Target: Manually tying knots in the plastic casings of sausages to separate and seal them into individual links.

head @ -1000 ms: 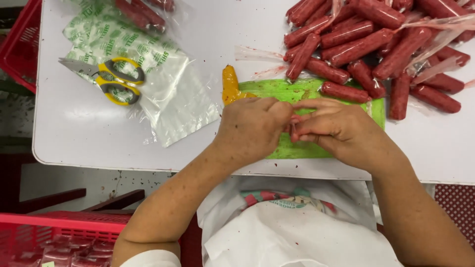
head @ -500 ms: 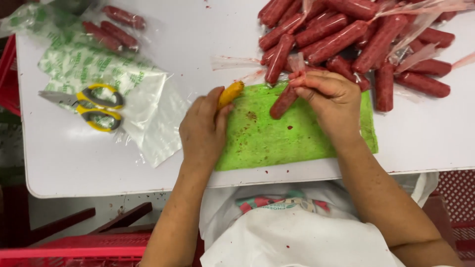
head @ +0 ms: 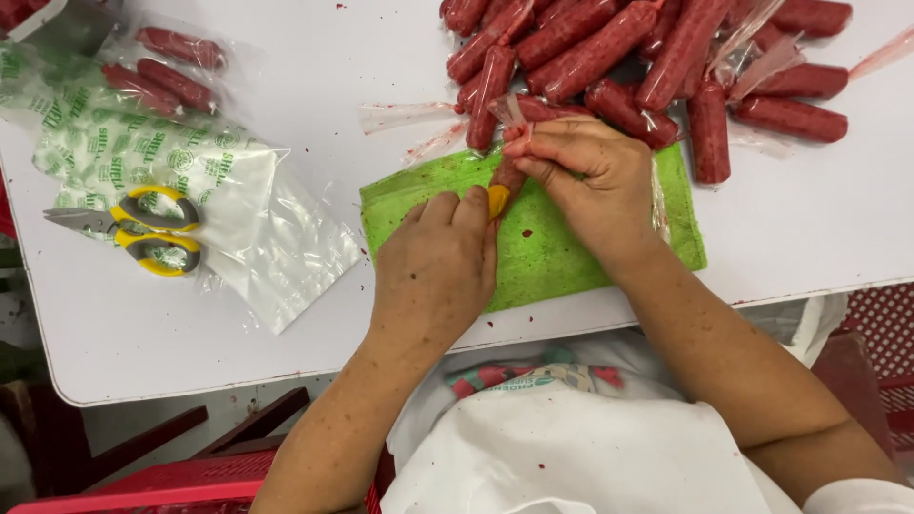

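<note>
Sausage on green mat, both your hands on it.

Scissors [head: 143,231] lie far left on plastic bags [head: 190,181]; bare table [head: 819,228] at right. Your left hand [head: 438,271] grips a yellow-handled tool [head: 498,201]; right hand [head: 586,176] pinches the sausage [head: 509,174] on the mat [head: 562,252] near the table's front edge.

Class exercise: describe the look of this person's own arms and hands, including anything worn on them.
Both the left hand and the right hand are bare: no gloves, rings, watch or bracelets show. The forearms are uncovered too. A white short sleeve edges the right upper arm at the bottom corner of the picture.
</note>
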